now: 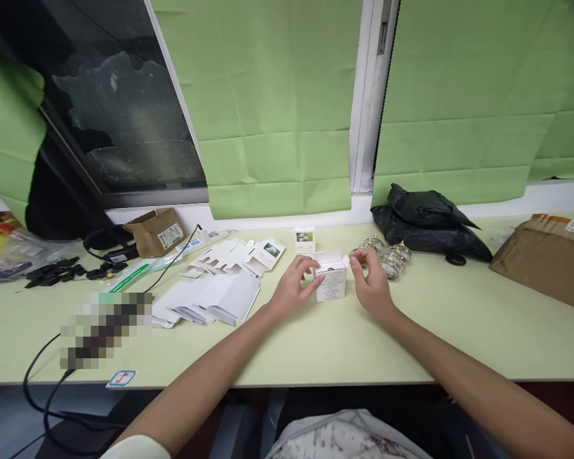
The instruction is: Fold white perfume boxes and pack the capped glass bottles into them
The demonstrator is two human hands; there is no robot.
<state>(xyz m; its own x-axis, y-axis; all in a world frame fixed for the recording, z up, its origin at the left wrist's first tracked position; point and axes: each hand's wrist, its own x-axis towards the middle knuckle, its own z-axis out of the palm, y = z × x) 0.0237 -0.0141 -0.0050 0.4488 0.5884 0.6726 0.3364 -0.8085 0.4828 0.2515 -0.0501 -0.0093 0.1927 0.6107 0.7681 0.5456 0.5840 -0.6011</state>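
A small white carton (331, 285) with printed text stands on the table, its top lid flap (329, 257) raised. Something dark shows in its opening. My left hand (294, 284) grips the carton's left side, the thumb on the near edge and the fingers at the upper rim. On the other side, my right hand (372, 287) is closed in a pinch at the right side flap. Behind the carton a finished-looking white box (305, 240) with a picture stands upright. Several clear, shiny round items with gold-coloured tips (396, 260) lie just beyond my right hand.
Flattened white cartons (210, 299) are stacked at left, with unfolded printed ones (239, 257) behind. Further left are an open brown box (155, 233), black parts (57, 273) and cables. Black plastic bags (425, 223) and a large brown package (545, 258) sit at right.
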